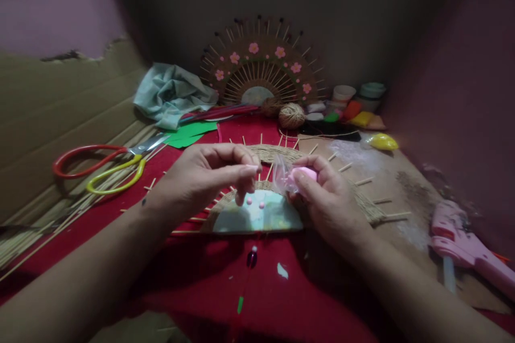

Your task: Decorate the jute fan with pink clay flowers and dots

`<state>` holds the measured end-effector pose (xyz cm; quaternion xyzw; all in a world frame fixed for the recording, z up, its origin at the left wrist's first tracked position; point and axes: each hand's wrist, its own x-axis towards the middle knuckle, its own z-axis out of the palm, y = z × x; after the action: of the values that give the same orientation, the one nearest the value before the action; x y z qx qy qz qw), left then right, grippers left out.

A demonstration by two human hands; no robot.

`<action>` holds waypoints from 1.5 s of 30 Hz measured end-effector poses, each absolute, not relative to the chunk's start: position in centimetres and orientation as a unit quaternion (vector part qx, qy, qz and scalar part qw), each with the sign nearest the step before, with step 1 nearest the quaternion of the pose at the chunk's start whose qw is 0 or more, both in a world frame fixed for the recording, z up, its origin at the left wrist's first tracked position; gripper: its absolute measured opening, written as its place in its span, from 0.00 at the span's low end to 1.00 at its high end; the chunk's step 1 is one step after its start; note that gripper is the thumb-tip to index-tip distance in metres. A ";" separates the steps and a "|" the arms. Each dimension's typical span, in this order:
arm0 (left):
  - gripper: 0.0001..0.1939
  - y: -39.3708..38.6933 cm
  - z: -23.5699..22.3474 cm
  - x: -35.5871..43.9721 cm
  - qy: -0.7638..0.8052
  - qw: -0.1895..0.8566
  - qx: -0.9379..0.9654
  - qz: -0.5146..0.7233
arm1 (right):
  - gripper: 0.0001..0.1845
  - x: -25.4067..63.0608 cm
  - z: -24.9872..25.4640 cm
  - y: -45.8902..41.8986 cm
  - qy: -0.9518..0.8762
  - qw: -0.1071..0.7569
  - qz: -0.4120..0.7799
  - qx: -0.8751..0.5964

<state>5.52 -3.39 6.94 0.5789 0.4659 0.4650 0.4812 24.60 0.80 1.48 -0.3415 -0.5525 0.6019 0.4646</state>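
Left hand (225, 171): pinching a small pale-pink piece between thumb and fingertips, other fingers curling beneath. Right hand (328, 193): gripping a clear plastic bag of pink, clay-like material (306, 174) between thumb and fingers, its loose open end facing the left hand. Keeping a narrow gap between both sets of fingertips.

Below the hands: lying on red cloth (193, 273), a semicircular fan of woven tan twine and thin wooden sticks (277, 153), with a pale-blue half-round panel (237, 220) at its centre. Showing two small pink balls (255, 203) on the panel, near its upper middle.

Edges: running the fan's straight side across, facing the wearer; stretching red cloth in front of it, bearing a small whitish scrap (282, 270). Projecting stick ends outward along the curve, reaching over a brown board (390, 171) on the right.

Left: lying beyond the forearm, scissors with one red and one yellow handle (115, 168), blades meeting green sheets (191, 134). Far right: resting on the board, a pink glue gun (462, 241). Rear: standing, a flower-decorated brown fan (261, 64), behind a ball of tan twine (292, 116).
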 end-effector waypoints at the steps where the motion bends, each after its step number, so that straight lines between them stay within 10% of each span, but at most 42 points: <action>1: 0.04 -3.3 6.9 5.4 0.471 0.489 0.554 0.481 | 0.08 24.7 1.4 1.0 -0.544 0.470 0.606 -0.341; 22: 0.06 -2.4 6.5 5.6 0.418 0.627 0.397 0.524 | 0.10 24.6 1.8 0.9 -0.503 0.484 0.629 -0.341; 45: 0.07 -2.8 8.2 3.0 0.318 0.538 0.441 0.644 | 0.05 25.0 2.0 1.1 -0.440 0.509 0.679 -0.295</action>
<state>2.99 -2.83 8.22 0.4408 0.3181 0.6444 0.5378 24.98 1.07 2.00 -0.2954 -0.4396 0.6786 0.5089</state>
